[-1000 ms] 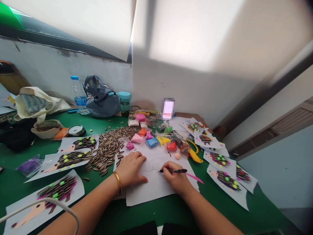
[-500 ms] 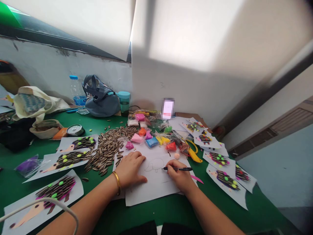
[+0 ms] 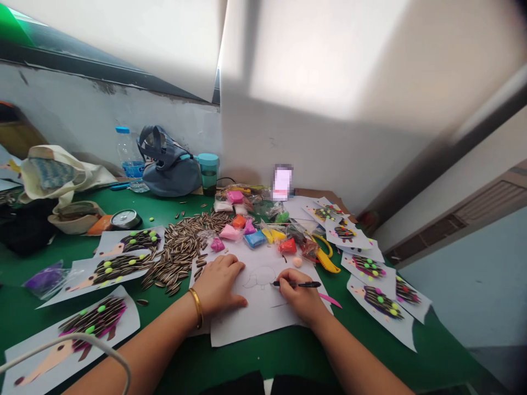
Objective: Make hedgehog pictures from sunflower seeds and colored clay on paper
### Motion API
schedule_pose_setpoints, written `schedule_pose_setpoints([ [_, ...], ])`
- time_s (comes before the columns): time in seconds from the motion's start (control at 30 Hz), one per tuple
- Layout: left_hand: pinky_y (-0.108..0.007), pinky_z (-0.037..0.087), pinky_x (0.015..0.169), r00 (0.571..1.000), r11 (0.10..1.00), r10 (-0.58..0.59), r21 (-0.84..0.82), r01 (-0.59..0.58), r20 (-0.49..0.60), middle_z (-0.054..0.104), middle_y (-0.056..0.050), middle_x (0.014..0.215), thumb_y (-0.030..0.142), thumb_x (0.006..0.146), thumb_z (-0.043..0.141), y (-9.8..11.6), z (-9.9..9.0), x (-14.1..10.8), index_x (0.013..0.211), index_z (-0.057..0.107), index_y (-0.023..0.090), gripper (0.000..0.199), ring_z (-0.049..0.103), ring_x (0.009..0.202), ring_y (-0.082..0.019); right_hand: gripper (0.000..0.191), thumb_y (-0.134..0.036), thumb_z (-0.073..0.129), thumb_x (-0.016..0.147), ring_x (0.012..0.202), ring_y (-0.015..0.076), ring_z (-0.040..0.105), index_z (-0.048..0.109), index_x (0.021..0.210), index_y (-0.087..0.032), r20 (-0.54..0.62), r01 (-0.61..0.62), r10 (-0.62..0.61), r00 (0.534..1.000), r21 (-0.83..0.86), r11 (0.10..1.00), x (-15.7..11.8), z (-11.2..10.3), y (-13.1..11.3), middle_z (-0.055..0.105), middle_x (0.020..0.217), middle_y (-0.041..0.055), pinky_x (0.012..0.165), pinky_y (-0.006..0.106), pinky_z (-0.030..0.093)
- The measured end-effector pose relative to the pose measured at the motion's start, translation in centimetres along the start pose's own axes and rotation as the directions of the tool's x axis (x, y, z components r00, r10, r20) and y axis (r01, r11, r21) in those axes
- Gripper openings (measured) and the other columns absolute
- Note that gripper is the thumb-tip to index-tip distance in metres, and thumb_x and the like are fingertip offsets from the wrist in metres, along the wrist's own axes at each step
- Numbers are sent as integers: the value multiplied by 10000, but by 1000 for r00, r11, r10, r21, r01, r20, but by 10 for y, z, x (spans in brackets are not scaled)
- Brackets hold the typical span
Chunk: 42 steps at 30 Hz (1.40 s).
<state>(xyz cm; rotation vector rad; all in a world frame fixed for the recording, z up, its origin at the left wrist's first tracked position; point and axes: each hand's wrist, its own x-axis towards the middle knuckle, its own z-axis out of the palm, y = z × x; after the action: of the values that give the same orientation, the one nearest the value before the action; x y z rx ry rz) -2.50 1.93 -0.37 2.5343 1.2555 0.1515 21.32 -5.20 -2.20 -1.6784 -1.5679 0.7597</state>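
Observation:
A white sheet of paper (image 3: 251, 323) lies on the green table with a faint outline drawing (image 3: 260, 277) on it. Flat on the sheet's left part rests my left hand (image 3: 219, 285), fingers spread and holding nothing. My right hand (image 3: 297, 296) grips a black pen (image 3: 307, 284), whose tip meets the paper at the drawing's right side. Beyond the sheet are small bags of coloured clay, among them a blue one (image 3: 255, 238) and a red one (image 3: 287, 246). A small peach clay ball (image 3: 297, 262) sits near the pen.
Sunflower seeds (image 3: 181, 247) are heaped left of the paper. Hedgehog pictures lie at the left (image 3: 74, 340) and right (image 3: 381, 307). Yellow scissors (image 3: 327, 260) lie behind my right hand. A grey-blue bag (image 3: 171, 173), a bottle (image 3: 130, 162) and a phone (image 3: 282, 182) stand at the back.
My right hand and the pen have shifted slightly to the left along the drawing. My left hand has stayed in place on the sheet.

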Motion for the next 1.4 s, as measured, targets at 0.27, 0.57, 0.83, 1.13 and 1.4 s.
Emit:
schedule_pose_setpoints([
  [0.27,-441,402,1037,1000,1000,9,8,-9,-4,580,-90,1257,574,566,814,-1,0,0,1229,603,243,770,515,1184,-327,172,-228,507,809,707,172,624,664,746,-198,-8,22,-22,1000,5,1000,1,1,3,690,748,17,637,257,451],
  [0.57,-447,369,1065,999,1000,-19,-14,19,26,570,-90,1274,557,577,810,2,-3,0,1232,600,271,745,495,1217,-338,170,-245,504,809,731,185,636,658,749,-203,-23,7,-6,1000,18,1000,1,0,3,700,765,22,641,266,463],
  [0.83,-446,405,1032,1000,1000,-2,-1,2,9,578,-97,1261,562,566,818,0,-2,0,1237,603,238,776,515,1183,-335,175,-245,492,797,679,176,596,648,728,-206,-49,29,-30,998,-24,999,2,-1,3,665,721,16,602,258,436],
  [1.13,-446,391,1049,1000,1000,-6,-3,6,8,578,-93,1261,569,566,816,0,-2,0,1233,603,251,769,506,1199,-338,188,-272,491,830,677,182,590,656,763,-211,-62,34,-35,997,-10,999,2,-1,4,661,720,17,595,265,433],
  [1.4,-453,397,1045,1000,1000,2,7,-2,0,584,-93,1252,562,573,819,1,-2,0,1231,606,247,760,511,1196,-337,177,-240,488,803,682,176,589,654,752,-205,-54,32,-34,998,-36,999,2,-1,2,658,720,16,599,260,418],
])
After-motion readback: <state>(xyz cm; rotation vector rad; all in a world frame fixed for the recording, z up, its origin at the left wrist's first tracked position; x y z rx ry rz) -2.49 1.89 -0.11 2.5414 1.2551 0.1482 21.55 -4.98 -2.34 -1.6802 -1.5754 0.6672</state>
